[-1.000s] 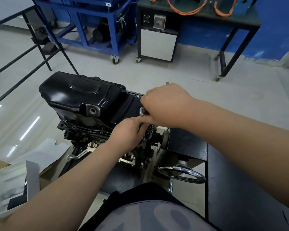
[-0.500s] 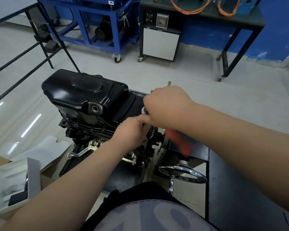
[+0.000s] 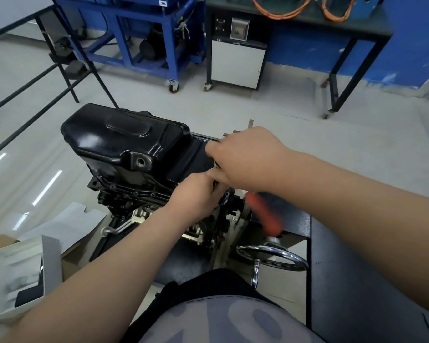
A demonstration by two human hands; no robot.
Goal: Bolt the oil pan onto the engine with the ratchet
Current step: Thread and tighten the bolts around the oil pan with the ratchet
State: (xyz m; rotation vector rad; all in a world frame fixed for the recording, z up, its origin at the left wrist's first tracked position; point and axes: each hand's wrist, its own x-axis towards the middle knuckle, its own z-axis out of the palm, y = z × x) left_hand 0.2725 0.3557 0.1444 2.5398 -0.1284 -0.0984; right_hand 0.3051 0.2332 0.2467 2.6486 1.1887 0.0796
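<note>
The glossy black oil pan [image 3: 124, 142] sits on top of the upturned engine [image 3: 134, 194], which is mounted on a stand. My right hand [image 3: 248, 159] is closed over the head of the ratchet at the pan's near right edge. My left hand [image 3: 196, 194] is curled just below it, touching the right hand's fingers; what it grips is hidden. The ratchet's red handle [image 3: 263, 214] shows as a blur under my right forearm. The socket and bolt are hidden by my hands.
A chrome handwheel [image 3: 273, 256] on the stand sits near my body. A black bench top [image 3: 357, 280] runs along the right. An open white box [image 3: 18, 268] lies at the lower left. A blue cart [image 3: 144, 33], a white cabinet [image 3: 235, 63] and a black railing [image 3: 35, 95] stand farther off.
The red handle came out from under my right forearm and is blurred with motion. Both hands stay at the same spot on the pan's edge.
</note>
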